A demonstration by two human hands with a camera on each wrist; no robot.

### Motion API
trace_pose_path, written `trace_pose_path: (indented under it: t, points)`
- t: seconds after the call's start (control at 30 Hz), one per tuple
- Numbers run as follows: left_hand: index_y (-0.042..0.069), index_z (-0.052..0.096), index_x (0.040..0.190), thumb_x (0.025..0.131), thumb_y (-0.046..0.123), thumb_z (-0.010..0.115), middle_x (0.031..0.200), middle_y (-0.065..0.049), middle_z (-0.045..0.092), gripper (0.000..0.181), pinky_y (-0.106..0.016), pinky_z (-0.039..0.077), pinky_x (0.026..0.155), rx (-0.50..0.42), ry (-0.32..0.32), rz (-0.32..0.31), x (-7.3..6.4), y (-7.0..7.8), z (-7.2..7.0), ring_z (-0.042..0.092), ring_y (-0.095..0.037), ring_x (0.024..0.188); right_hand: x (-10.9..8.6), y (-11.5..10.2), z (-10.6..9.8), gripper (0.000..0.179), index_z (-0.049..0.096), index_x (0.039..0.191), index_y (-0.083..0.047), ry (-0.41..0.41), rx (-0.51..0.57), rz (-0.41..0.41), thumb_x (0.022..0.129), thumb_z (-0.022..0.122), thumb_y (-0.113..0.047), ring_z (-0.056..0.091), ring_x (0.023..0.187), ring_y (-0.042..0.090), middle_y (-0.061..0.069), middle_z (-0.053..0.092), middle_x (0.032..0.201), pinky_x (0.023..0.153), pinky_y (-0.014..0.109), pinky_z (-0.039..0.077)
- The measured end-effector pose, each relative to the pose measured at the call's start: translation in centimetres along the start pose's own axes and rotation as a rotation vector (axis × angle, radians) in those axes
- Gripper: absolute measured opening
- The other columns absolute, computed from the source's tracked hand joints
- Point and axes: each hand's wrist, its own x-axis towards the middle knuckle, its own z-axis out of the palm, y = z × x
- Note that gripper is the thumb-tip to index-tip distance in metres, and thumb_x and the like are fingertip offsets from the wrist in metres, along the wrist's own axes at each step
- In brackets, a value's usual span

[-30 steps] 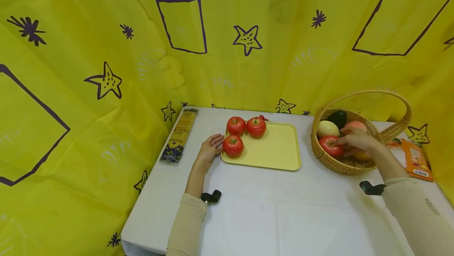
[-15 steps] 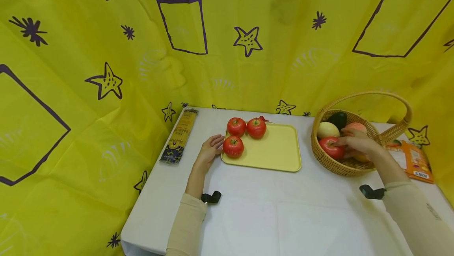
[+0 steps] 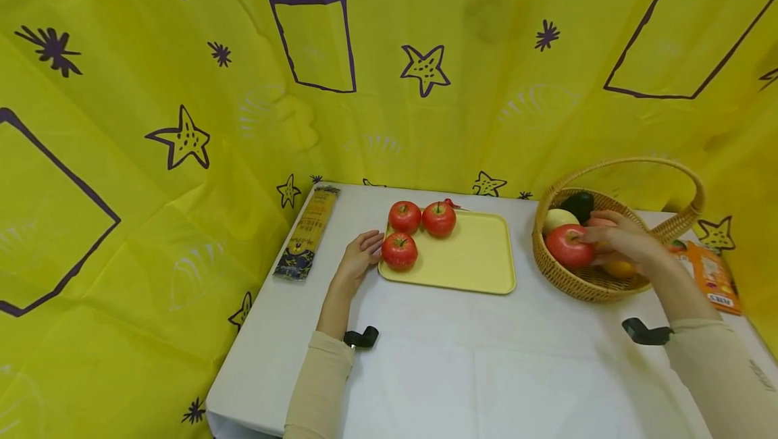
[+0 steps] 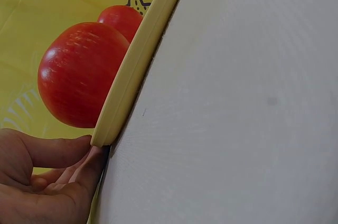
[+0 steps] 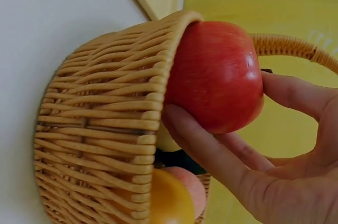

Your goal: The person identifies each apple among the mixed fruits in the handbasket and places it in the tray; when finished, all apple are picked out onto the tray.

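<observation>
In the head view my right hand grips a red apple inside the wicker basket. The right wrist view shows thumb and fingers around that apple, which sticks up past the basket's rim. My left hand lies beside the left edge of a yellow tray. In the left wrist view its fingertips touch the tray's edge, with the fingers loosely bent. Three red apples rest at the tray's left end: a front one, a back one and another to its right.
Also in the basket are a dark green avocado-like fruit, a pale round fruit, a pink one and an orange-yellow one. A long yellow-and-blue packet lies left; an orange packet lies right. The basket's handle arches overhead.
The right hand has raised the red apple slightly within the basket and drawn back a little to the right. The left hand, tray and its apples stay put.
</observation>
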Motion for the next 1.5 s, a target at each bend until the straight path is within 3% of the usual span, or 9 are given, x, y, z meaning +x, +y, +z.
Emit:
trace_pose_path:
  t: [0.27, 0.43, 0.6, 0.7, 1.03, 1.13, 1.3, 1.5]
  points:
    - [-0.004, 0.041, 0.155, 0.086, -0.03, 0.048, 0.157, -0.023, 0.047, 0.074, -0.041, 0.044, 0.116, -0.008, -0.018, 0.028, 0.1, 0.0, -0.2, 0.044, -0.033, 0.147, -1.1, -1.8, -0.1, 0.083, 0.0, 0.163, 0.008, 0.004, 0.028, 0.008, 0.107, 0.056, -0.016, 0.068, 0.094, 0.016, 0.037, 0.026, 0.153, 0.087, 0.042, 0.063]
    - [-0.003, 0.042, 0.155, 0.086, -0.029, 0.048, 0.156, -0.021, 0.049, 0.074, -0.041, 0.043, 0.116, -0.009, -0.01, 0.032, 0.2, 0.0, -0.3, 0.046, -0.032, 0.147, -1.6, -2.7, 0.1, 0.069, 0.019, 0.161, 0.002, 0.0, 0.05, -0.016, 0.107, 0.058, -0.017, 0.071, 0.092, 0.018, 0.021, 0.043, 0.138, 0.086, 0.041, 0.063]
    - [-0.003, 0.042, 0.155, 0.087, -0.029, 0.049, 0.156, -0.021, 0.048, 0.073, -0.039, 0.045, 0.114, -0.009, -0.007, 0.026, 0.2, -0.1, -0.4, 0.046, -0.032, 0.147, -2.1, -3.5, 0.7, 0.047, 0.039, 0.149, -0.009, -0.002, 0.061, -0.05, 0.107, 0.058, -0.016, 0.073, 0.092, 0.017, -0.003, 0.06, 0.117, 0.083, 0.039, 0.064]
    - [-0.003, 0.041, 0.155, 0.087, -0.03, 0.048, 0.157, -0.022, 0.048, 0.073, -0.039, 0.045, 0.115, -0.011, -0.006, 0.022, 0.0, 0.0, -0.4, 0.045, -0.033, 0.147, -2.2, -4.0, 1.3, 0.038, 0.045, 0.143, -0.009, -0.017, 0.086, -0.071, 0.107, 0.057, -0.014, 0.074, 0.093, 0.016, -0.01, 0.065, 0.109, 0.082, 0.038, 0.064]
    - [-0.002, 0.041, 0.155, 0.087, -0.029, 0.046, 0.158, -0.021, 0.047, 0.073, -0.042, 0.042, 0.117, -0.004, -0.009, 0.011, 0.0, -0.1, -0.3, 0.044, -0.032, 0.148, -2.1, -5.6, 3.5, 0.028, 0.061, 0.128, -0.028, -0.042, 0.134, -0.112, 0.105, 0.06, -0.011, 0.074, 0.093, 0.015, -0.01, 0.068, 0.109, 0.079, 0.038, 0.064]
    - [-0.002, 0.041, 0.155, 0.088, -0.028, 0.047, 0.158, -0.021, 0.047, 0.073, -0.043, 0.042, 0.117, -0.006, -0.009, 0.008, 0.0, -0.1, -0.2, 0.044, -0.032, 0.148, -2.1, -6.2, 4.3, 0.034, 0.061, 0.135, -0.021, -0.051, 0.128, -0.124, 0.103, 0.062, -0.01, 0.074, 0.095, 0.016, -0.008, 0.068, 0.113, 0.081, 0.039, 0.064]
    - [-0.002, 0.042, 0.155, 0.087, -0.029, 0.048, 0.157, -0.021, 0.048, 0.073, -0.042, 0.043, 0.116, -0.005, -0.006, 0.014, 0.0, -0.1, -0.2, 0.045, -0.032, 0.147, -1.5, -6.9, 5.9, 0.054, 0.046, 0.151, -0.002, -0.061, 0.105, -0.112, 0.101, 0.065, -0.012, 0.075, 0.096, 0.019, 0.006, 0.062, 0.125, 0.084, 0.042, 0.063]
    - [-0.001, 0.043, 0.154, 0.087, -0.028, 0.049, 0.156, -0.021, 0.049, 0.073, -0.041, 0.044, 0.116, 0.0, -0.007, 0.018, 0.0, -0.2, -0.1, 0.046, -0.031, 0.147, -0.2, -7.6, 7.8, 0.06, 0.042, 0.154, 0.001, -0.094, 0.095, -0.129, 0.1, 0.065, -0.012, 0.073, 0.098, 0.019, 0.024, 0.056, 0.137, 0.083, 0.044, 0.063]
